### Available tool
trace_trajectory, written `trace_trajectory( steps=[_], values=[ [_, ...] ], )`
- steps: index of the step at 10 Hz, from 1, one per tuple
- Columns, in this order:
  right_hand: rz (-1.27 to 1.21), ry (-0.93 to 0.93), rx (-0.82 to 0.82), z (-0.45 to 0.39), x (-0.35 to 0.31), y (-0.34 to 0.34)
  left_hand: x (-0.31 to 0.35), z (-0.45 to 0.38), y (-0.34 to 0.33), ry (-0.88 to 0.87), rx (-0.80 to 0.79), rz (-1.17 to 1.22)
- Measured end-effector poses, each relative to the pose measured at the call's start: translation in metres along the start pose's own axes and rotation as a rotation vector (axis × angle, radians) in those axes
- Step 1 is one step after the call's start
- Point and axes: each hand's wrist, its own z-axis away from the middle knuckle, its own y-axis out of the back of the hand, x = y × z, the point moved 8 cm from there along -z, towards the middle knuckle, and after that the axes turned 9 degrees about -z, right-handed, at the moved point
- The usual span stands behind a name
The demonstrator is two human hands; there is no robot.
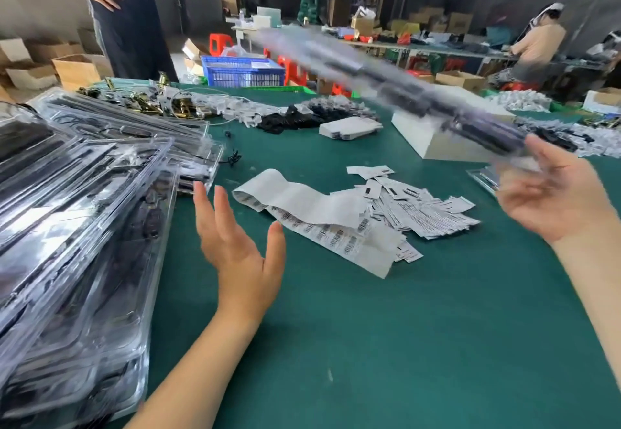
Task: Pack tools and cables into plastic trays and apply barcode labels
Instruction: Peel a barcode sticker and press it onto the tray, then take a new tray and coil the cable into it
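A long clear plastic tray (403, 86) with dark tools inside hangs blurred in the air, slanting from the upper middle down to my right hand (554, 203). That hand holds the tray's near end between thumb and loosely curled fingers. My left hand (235, 247) hovers over the green table (369, 328) with straight fingers, palm turned right, holding nothing. A heap of packed clear trays (84, 210) fills the left side, just left of that hand. A strip of barcode labels (302, 207) and a pile of loose labels (420, 207) lie between my hands.
A white box (437, 139) and a flat white carton (349, 126) sit behind the labels, near black cables (302, 116). Another clear tray (484, 176) lies under my right hand. A person (127, 18) stands at the far left edge, beside a blue crate (242, 72).
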Motion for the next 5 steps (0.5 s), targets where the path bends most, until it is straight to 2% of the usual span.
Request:
trace_trajectory(
  steps=[1,2,3,4,5],
  values=[
    [-0.19,0.289,0.364,-0.004,-0.037,0.055,-0.014,0.007,-0.018,0.113,-0.166,-0.073],
    [-0.22,0.39,0.501,0.003,-0.046,0.085,-0.024,0.013,-0.03,0.194,-0.284,-0.108],
    [-0.083,0.461,0.453,0.004,-0.064,0.145,-0.034,0.022,-0.042,0.295,-0.413,-0.137],
    [0.072,0.525,0.458,0.022,-0.136,0.217,-0.037,0.024,-0.045,0.323,-0.442,-0.144],
    [0.286,0.432,0.313,-0.008,-0.173,0.194,-0.042,0.026,-0.048,0.347,-0.47,-0.167]
  ],
)
